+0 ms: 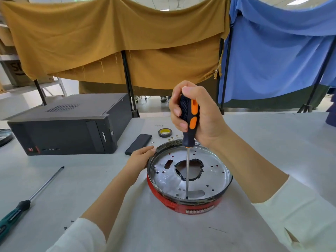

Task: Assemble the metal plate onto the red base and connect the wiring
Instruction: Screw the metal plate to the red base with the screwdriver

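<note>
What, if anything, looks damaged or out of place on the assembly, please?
The black lining round the metal plate's central hole looks ragged and uneven, as if torn. Otherwise the plate sits fairly level on the red base.

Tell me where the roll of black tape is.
The roll of black tape with a yellow core lies on the white table, just beyond the round metal plate, right of the flat black case.

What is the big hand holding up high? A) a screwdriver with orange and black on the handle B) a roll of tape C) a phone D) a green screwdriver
A: the right hand grips the orange-and-black screwdriver, its tip down on the metal plate.
</note>
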